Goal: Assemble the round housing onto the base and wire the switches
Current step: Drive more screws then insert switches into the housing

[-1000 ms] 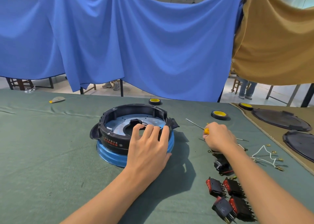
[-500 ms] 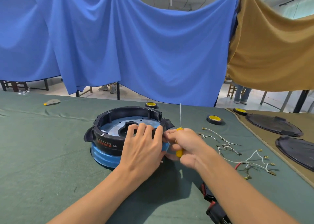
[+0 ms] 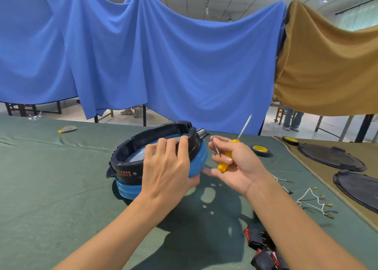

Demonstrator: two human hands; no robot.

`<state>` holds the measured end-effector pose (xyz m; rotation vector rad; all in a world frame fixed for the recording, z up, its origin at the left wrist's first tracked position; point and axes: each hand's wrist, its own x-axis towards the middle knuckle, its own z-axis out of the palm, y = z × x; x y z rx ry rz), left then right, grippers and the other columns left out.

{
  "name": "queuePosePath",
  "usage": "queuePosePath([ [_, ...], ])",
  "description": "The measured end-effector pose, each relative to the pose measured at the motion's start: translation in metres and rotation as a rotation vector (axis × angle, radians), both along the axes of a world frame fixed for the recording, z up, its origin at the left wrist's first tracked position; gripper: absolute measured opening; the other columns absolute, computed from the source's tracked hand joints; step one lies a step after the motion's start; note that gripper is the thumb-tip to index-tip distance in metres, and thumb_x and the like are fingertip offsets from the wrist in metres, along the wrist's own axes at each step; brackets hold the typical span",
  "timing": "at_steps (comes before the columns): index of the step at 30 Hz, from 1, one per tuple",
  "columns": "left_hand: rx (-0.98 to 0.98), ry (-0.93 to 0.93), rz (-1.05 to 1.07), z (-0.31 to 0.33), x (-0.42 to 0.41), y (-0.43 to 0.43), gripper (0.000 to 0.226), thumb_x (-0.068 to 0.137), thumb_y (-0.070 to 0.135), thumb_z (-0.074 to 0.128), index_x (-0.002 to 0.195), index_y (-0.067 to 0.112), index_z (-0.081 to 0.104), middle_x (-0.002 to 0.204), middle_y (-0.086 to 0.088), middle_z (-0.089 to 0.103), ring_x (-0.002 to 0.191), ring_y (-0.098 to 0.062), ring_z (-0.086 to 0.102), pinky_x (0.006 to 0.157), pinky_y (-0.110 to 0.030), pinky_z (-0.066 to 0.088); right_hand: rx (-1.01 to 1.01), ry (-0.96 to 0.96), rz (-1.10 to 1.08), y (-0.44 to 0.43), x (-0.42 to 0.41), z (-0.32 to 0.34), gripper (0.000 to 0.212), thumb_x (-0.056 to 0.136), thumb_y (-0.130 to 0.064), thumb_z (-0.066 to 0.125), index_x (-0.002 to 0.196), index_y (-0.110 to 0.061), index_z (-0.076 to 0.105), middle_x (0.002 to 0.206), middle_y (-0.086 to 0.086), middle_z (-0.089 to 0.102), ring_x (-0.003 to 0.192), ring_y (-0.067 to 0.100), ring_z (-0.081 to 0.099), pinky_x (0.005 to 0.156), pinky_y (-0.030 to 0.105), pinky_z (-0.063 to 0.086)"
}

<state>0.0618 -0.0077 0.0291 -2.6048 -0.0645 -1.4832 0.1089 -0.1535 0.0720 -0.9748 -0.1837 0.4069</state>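
Observation:
The black round housing point(image 3: 143, 144) sits on the blue base point(image 3: 198, 161), and the pair is tilted up off the green table, near side raised. My left hand point(image 3: 169, 167) grips its right rim, fingers over the black wall and thumb under the blue base. My right hand point(image 3: 235, 163) is just right of it and holds a yellow-handled screwdriver point(image 3: 226, 164), shaft pointing up and right; its thumb and forefinger pinch a small screw point(image 3: 216, 150). Black and red switches point(image 3: 257, 243) lie at the lower right, partly hidden by my right forearm. White wires point(image 3: 308, 198) with brass terminals lie to the right.
Two black discs point(image 3: 331, 157) lie on a brown cloth at the right. Yellow-and-black tape rolls point(image 3: 259, 150) sit behind my right hand. A small grey-and-yellow item point(image 3: 67, 128) lies far left. Blue and tan cloths hang behind the table.
The housing and base have been tipped up from flat on the table. My right hand drew away from the rim, turned palm-up with the screwdriver, and the camera tilted up.

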Motion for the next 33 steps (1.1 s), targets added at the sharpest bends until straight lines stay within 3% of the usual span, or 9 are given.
queuePosePath([
  [4, -0.238, -0.071, -0.057, 0.024, -0.006, 0.001, 0.081, 0.05, 0.046, 0.085, 0.117, 0.005, 0.064, 0.09, -0.008, 0.067, 0.083, -0.033, 0.06, 0.071, -0.04, 0.045, -0.026, -0.093, -0.063, -0.008, -0.001, 0.014, 0.016, 0.096, -0.008, 0.052, 0.094, -0.007, 0.067, 0.073, 0.0, 0.061, 0.035, 0.006, 0.028, 0.087, 0.045, 0.054],
  [7, -0.529, -0.063, -0.164, 0.047, -0.014, 0.0, 0.079, 0.055, 0.054, 0.079, 0.122, 0.017, 0.059, 0.098, 0.001, 0.065, 0.094, -0.027, 0.057, 0.08, -0.038, 0.041, -0.036, -0.148, -0.112, -0.015, -0.001, 0.022, 0.015, 0.096, -0.008, 0.053, 0.095, -0.004, 0.068, 0.074, 0.001, 0.063, 0.035, 0.006, 0.028, 0.083, 0.04, 0.056],
  [11, -0.889, -0.125, -0.298, 0.068, -0.022, 0.01, 0.068, 0.052, 0.064, 0.068, 0.112, 0.033, 0.058, 0.09, 0.017, 0.06, 0.091, -0.015, 0.059, 0.079, -0.033, 0.045, -0.119, -0.282, -0.16, -0.018, -0.006, 0.031, 0.013, 0.095, -0.008, 0.055, 0.093, -0.006, 0.068, 0.076, 0.0, 0.067, 0.035, 0.004, 0.029, 0.067, 0.029, 0.054],
  [15, -1.103, -0.164, -0.402, 0.079, -0.024, 0.024, 0.065, 0.05, 0.061, 0.074, 0.107, 0.032, 0.063, 0.086, 0.019, 0.067, 0.089, -0.016, 0.066, 0.086, -0.045, 0.055, -0.253, -0.382, -0.155, -0.013, -0.011, 0.034, 0.015, 0.094, -0.008, 0.057, 0.088, -0.009, 0.071, 0.079, 0.002, 0.067, 0.036, 0.005, 0.03, 0.058, 0.027, 0.047],
  [18, -1.295, -0.221, -0.481, 0.088, -0.027, 0.036, 0.062, 0.045, 0.06, 0.078, 0.099, 0.031, 0.066, 0.081, 0.017, 0.07, 0.08, -0.01, 0.068, 0.079, -0.039, 0.058, -0.312, -0.404, -0.163, -0.003, -0.015, 0.034, 0.013, 0.094, -0.006, 0.056, 0.091, -0.006, 0.069, 0.077, 0.002, 0.066, 0.037, 0.005, 0.031, 0.057, 0.028, 0.044],
  [20, -1.435, -0.251, -0.586, 0.093, -0.029, 0.04, 0.062, 0.043, 0.056, 0.08, 0.097, 0.027, 0.069, 0.08, 0.011, 0.073, 0.07, -0.009, 0.069, 0.065, -0.031, 0.058, -0.301, -0.394, -0.169, 0.002, -0.016, 0.035, 0.013, 0.094, -0.005, 0.056, 0.09, -0.006, 0.068, 0.075, 0.001, 0.065, 0.037, 0.005, 0.03, 0.057, 0.028, 0.042],
  [23, -1.59, -0.264, -0.683, 0.096, -0.03, 0.043, 0.045, 0.053, 0.045, 0.084, 0.09, 0.023, 0.072, 0.077, 0.008, 0.075, 0.06, -0.009, 0.067, 0.051, -0.02, 0.051, -0.306, -0.401, -0.161, 0.002, -0.017, 0.037, 0.015, 0.095, -0.005, 0.054, 0.094, -0.003, 0.069, 0.078, 0.004, 0.065, 0.038, 0.006, 0.029, 0.055, 0.027, 0.04],
  [29, -1.922, -0.127, -0.729, 0.084, -0.023, 0.045, 0.03, 0.068, 0.04, 0.084, 0.079, 0.012, 0.077, 0.079, -0.005, 0.077, 0.058, -0.021, 0.069, 0.048, -0.028, 0.053, -0.404, -0.446, -0.174, 0.002, -0.015, 0.046, 0.019, 0.095, -0.006, 0.054, 0.092, -0.005, 0.073, 0.08, 0.007, 0.069, 0.039, 0.007, 0.03, 0.051, 0.024, 0.038],
  [33, -2.102, -0.049, -0.716, 0.071, -0.015, 0.046, 0.034, 0.063, 0.045, 0.084, 0.064, 0.012, 0.074, 0.076, -0.008, 0.076, 0.054, -0.024, 0.068, 0.045, -0.03, 0.053, -0.454, -0.491, -0.167, 0.019, -0.01, 0.057, 0.014, 0.094, -0.004, 0.056, 0.091, -0.003, 0.07, 0.078, 0.007, 0.068, 0.038, 0.003, 0.042, 0.05, 0.026, 0.037],
])
